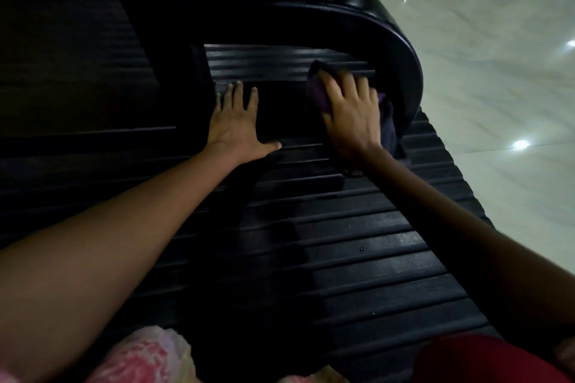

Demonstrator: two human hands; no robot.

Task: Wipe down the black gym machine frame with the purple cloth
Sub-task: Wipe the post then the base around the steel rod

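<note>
Writing or brand marks cannot be made out anywhere on the machine; the light is dim and the two pale panels at the top of the view are blurred.

The black gym machine frame (401, 50) curves as a broad glossy band from the upper middle, round to the right, and down toward the ribbed black belt (357, 246). The belt's long axis runs from the person at the bottom edge up and away toward the frame's arch, and its slats lie crosswise to that axis.

The purple cloth (320, 93) is bunched at the far right of the belt, just inside the frame's curve, where slats meet frame. Purple shows at the left side of the right hand (351, 112), and a darker fold of it hangs down at the hand's right, against the inner face of the frame. The right hand lies flat on top of the cloth with its fingers straight and spread, pointing away from the person, pressing the cloth down rather than clutching it.

The left hand (238, 124) rests palm down on the belt, to the left of the right hand and apart from it, fingers straight and splayed, thumb stretched out to the right, holding nothing.

Pale glossy floor (497, 71) with light reflections fills the right side beyond the frame. Pink patterned fabric (146, 357) and red fabric (473, 361) show at the bottom edge.
</note>
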